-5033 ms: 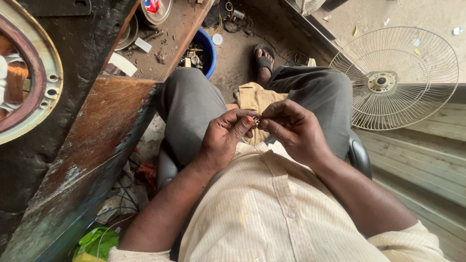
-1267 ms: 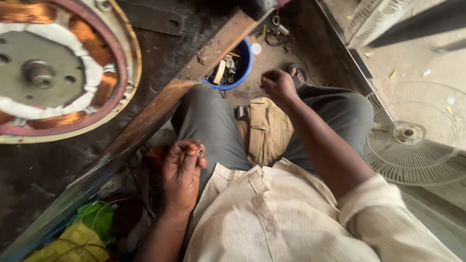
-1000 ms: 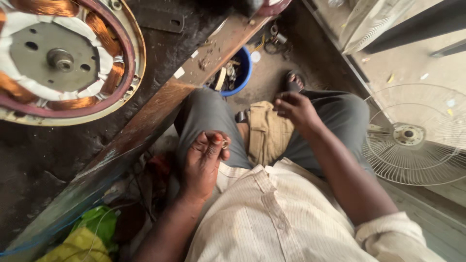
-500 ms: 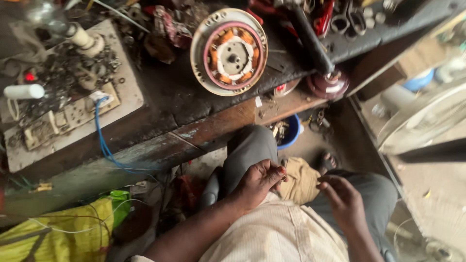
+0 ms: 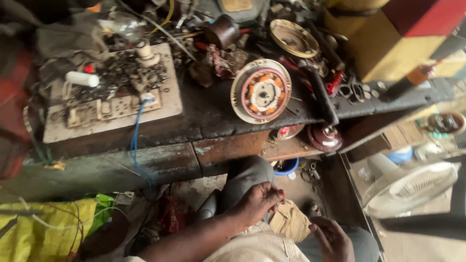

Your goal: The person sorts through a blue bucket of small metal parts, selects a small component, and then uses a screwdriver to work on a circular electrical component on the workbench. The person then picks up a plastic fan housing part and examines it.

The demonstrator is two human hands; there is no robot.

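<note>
1. Grimy white board [image 5: 109, 99] at the left of the tabletop [image 5: 208, 121], carrying sockets, scrap metal bits and a blue wire [image 5: 136, 140] that drops over the front edge. Judgement: a knee or elbow could snag that wire and drag the board off.
2. Round motor stator [image 5: 261, 90], copper windings in a pale ring, lies flat near mid-tabletop, face up; no long axis, its shaft hole points up toward the camera. It sits close to the edge, so a knock could tip it onto the lap below.
3. Left hand [image 5: 259, 203] is over the left knee, fingertips pressed together as if pinching something small. The thing itself is too small to make out, so its pointing and long axis cannot be told. Judgement: if the pinch loosens, it falls into the floor clutter by the blue bowl [image 5: 287, 167] and would be hard to find.
4. Right hand [image 5: 334, 238] is low in view, fingers loosely curled, palm empty as far as shows, apart from the left.
5. White fan guard [image 5: 412, 187] stands at far right, beside the right leg.
</note>
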